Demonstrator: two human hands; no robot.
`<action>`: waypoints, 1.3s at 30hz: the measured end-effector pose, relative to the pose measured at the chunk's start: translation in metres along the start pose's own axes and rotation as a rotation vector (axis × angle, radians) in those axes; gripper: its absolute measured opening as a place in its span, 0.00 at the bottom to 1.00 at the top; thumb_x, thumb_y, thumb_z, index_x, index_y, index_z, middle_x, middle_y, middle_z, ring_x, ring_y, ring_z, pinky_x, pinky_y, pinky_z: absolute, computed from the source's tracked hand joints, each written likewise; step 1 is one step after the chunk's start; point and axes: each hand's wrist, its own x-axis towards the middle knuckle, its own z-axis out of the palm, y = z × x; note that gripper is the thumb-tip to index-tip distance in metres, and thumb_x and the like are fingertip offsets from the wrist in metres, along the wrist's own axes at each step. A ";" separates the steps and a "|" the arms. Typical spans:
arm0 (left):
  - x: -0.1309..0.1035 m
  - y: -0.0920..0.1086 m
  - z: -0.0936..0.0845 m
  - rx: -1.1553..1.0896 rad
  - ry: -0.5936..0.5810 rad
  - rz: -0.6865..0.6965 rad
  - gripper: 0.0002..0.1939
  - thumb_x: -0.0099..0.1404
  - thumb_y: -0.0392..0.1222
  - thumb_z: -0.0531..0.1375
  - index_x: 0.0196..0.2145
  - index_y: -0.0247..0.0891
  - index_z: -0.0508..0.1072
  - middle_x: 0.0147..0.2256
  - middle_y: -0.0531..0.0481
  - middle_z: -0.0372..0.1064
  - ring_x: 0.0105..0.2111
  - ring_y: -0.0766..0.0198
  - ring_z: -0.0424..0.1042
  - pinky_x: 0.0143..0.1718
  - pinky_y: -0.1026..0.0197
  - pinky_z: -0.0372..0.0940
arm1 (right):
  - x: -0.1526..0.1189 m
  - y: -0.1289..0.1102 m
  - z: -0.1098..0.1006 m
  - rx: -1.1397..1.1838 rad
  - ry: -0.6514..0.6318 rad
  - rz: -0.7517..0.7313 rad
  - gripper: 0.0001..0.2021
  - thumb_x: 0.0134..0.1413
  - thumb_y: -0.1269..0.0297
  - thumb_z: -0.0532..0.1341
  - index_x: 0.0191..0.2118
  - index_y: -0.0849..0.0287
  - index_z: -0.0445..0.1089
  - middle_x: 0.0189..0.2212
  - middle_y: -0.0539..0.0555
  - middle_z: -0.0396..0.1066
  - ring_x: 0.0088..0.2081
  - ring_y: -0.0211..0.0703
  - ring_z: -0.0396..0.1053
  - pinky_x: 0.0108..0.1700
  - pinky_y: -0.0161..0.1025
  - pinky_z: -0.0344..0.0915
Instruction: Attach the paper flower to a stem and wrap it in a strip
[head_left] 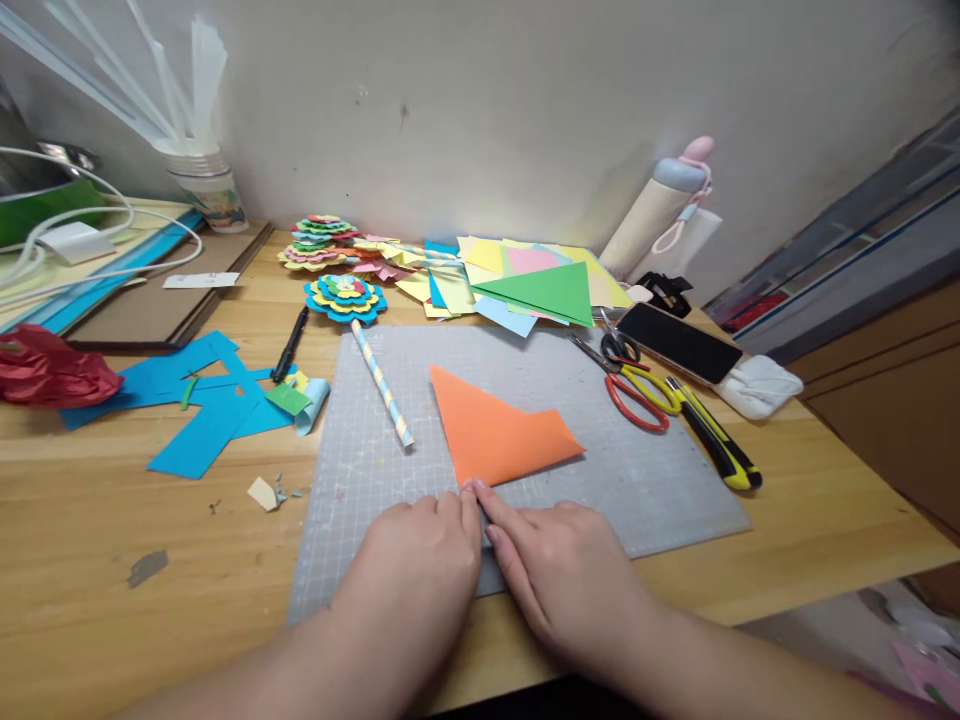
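Note:
A folded piece of orange paper (491,435) lies on the grey cutting mat (622,480), its lower corner under my fingertips. My left hand (424,560) is closed, its fingers bent together and the index fingertip pressing that corner. Beside it, my right hand (559,565) presses the same corner with its index fingertip, the thumb tucked just below. The two fingertips touch each other. Left of the paper lies a striped paper straw (381,385) topped by a layered paper flower (345,297).
Scissors (637,395), a yellow-black cutter (712,435) and a phone (679,342) lie at the right. Blue paper strips (202,425), a black pen (290,345) and red crumpled material (52,370) are at the left. Coloured sheets (540,290) and a bottle (652,215) stand behind.

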 end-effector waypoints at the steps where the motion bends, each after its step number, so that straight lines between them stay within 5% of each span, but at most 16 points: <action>1: 0.000 0.000 0.000 0.009 0.001 0.002 0.27 0.57 0.22 0.48 0.53 0.29 0.69 0.35 0.40 0.74 0.31 0.53 0.75 0.27 0.54 0.72 | 0.000 0.000 0.000 -0.010 -0.016 0.019 0.23 0.65 0.66 0.43 0.58 0.67 0.65 0.24 0.56 0.75 0.23 0.47 0.70 0.26 0.43 0.55; 7: 0.000 0.002 -0.002 0.032 -0.009 -0.018 0.29 0.57 0.21 0.46 0.55 0.27 0.66 0.35 0.39 0.75 0.32 0.51 0.76 0.26 0.53 0.72 | -0.003 0.005 -0.003 -0.075 0.021 0.105 0.22 0.63 0.66 0.46 0.57 0.62 0.67 0.20 0.54 0.75 0.19 0.48 0.71 0.23 0.42 0.55; 12: 0.001 0.000 -0.001 0.044 -0.028 -0.034 0.28 0.58 0.21 0.47 0.56 0.28 0.66 0.34 0.40 0.75 0.31 0.53 0.76 0.26 0.57 0.69 | -0.018 0.033 -0.003 -0.147 0.077 0.238 0.22 0.63 0.64 0.46 0.55 0.56 0.70 0.24 0.54 0.78 0.20 0.48 0.73 0.21 0.40 0.56; 23: 0.001 -0.001 -0.001 -0.012 -0.033 -0.056 0.27 0.58 0.21 0.46 0.53 0.28 0.67 0.34 0.40 0.74 0.31 0.53 0.75 0.25 0.57 0.63 | -0.039 0.078 -0.016 -0.168 -0.024 0.490 0.21 0.65 0.61 0.44 0.52 0.47 0.73 0.29 0.54 0.79 0.30 0.56 0.77 0.24 0.43 0.59; 26: 0.002 -0.003 -0.007 -0.081 -0.026 -0.090 0.22 0.60 0.24 0.47 0.49 0.31 0.70 0.33 0.42 0.75 0.31 0.53 0.75 0.26 0.57 0.64 | -0.033 0.078 -0.020 -0.126 -0.039 0.498 0.23 0.66 0.59 0.44 0.42 0.52 0.77 0.26 0.56 0.77 0.28 0.56 0.75 0.24 0.43 0.59; 29: 0.004 -0.010 -0.012 -0.173 0.040 -0.157 0.15 0.64 0.30 0.48 0.39 0.36 0.74 0.32 0.45 0.74 0.32 0.53 0.74 0.30 0.55 0.64 | -0.024 0.070 -0.025 -0.011 0.116 0.385 0.20 0.65 0.61 0.46 0.37 0.58 0.75 0.31 0.59 0.75 0.34 0.53 0.73 0.32 0.46 0.64; 32: 0.007 -0.018 -0.013 -0.262 0.125 -0.179 0.15 0.64 0.33 0.48 0.36 0.40 0.75 0.32 0.47 0.73 0.35 0.53 0.73 0.33 0.54 0.64 | -0.017 0.053 -0.027 0.157 0.235 0.106 0.12 0.59 0.68 0.51 0.42 0.61 0.70 0.47 0.61 0.72 0.48 0.52 0.68 0.48 0.50 0.61; 39: 0.009 -0.023 -0.009 -0.324 0.131 -0.199 0.15 0.65 0.36 0.48 0.35 0.40 0.74 0.32 0.47 0.73 0.35 0.53 0.73 0.33 0.54 0.63 | -0.011 0.021 -0.012 0.284 0.068 -0.168 0.14 0.57 0.72 0.54 0.49 0.59 0.65 0.54 0.54 0.69 0.52 0.48 0.64 0.49 0.48 0.52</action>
